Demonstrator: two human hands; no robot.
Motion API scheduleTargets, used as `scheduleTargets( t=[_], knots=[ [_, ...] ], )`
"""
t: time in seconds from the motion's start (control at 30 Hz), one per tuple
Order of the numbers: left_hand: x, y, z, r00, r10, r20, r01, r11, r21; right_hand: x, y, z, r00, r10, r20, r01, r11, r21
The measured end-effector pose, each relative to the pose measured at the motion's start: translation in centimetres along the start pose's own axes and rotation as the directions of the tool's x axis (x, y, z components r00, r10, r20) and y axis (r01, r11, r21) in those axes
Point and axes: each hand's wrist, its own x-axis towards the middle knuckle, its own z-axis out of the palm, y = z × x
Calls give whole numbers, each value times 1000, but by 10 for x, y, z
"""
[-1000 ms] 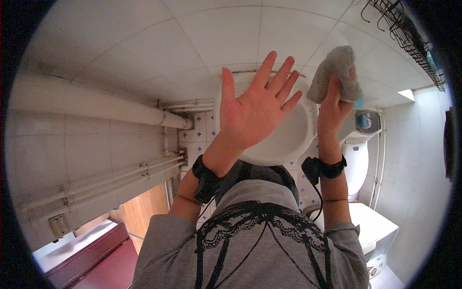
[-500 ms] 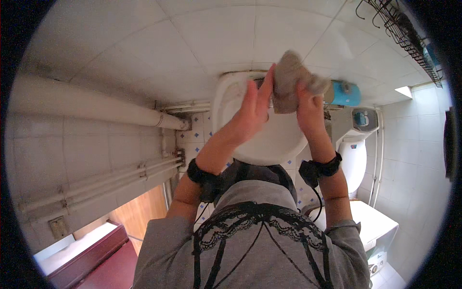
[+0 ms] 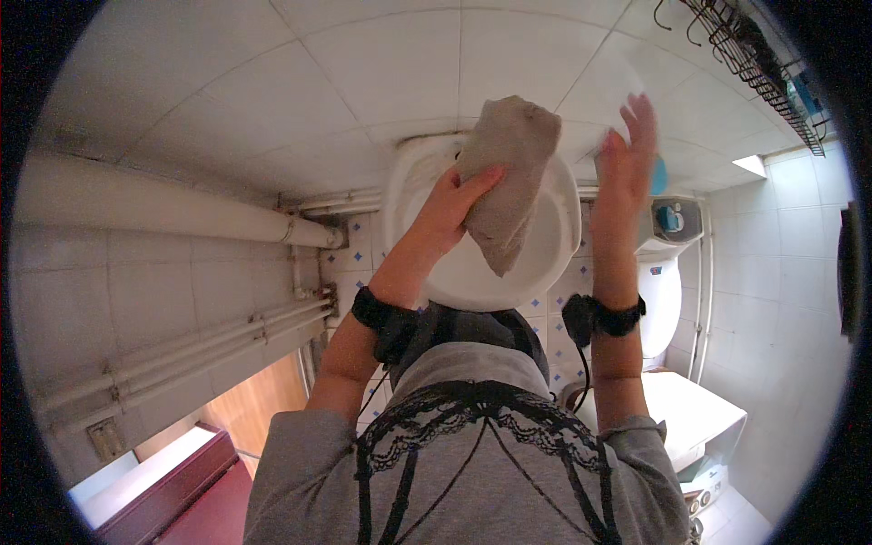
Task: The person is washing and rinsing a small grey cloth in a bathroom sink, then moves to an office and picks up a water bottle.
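Note:
Above the white washbasin [image 3: 436, 289] my left hand [image 3: 447, 211] grips a folded, greyish-beige cloth [image 3: 513, 163], the thumb lying across its front. The cloth stands up over the far part of the basin and tapers to a hanging corner at its lower end. My right hand [image 3: 629, 163] is off the cloth, to the right of the basin, with fingers stretched and slightly blurred. It holds nothing that I can see. Behind it, a blue object [image 3: 658, 176] is mostly hidden. Black bands circle both wrists.
A toilet [image 3: 660, 304] stands at the right, a small blue-and-white item [image 3: 670, 218] on its tank. Nearer is a white-topped appliance [image 3: 695, 413]. Pipes [image 3: 163, 204] run along the left wall, and a wire rack [image 3: 758, 77] hangs at the upper right.
My right hand has let go of the cloth and moved right, now covering much of the blue object. The bunched cloth is now spread flatter, held by my left hand alone.

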Motion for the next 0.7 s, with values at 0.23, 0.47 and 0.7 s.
scheduleTargets(
  t=[0.23,0.47,0.7],
  knots=[
    [8,-39,22,981,190,30,-175,944,-279,-5,57,8,883,205,423,-463,528,712],
    [7,-32,14,1000,20,-2,-19,911,-412,3,54,-2,851,366,378,-512,413,753],
    [0,-22,13,995,89,-50,-102,906,-411,-8,59,-15,949,158,272,-314,503,805]
  ],
)
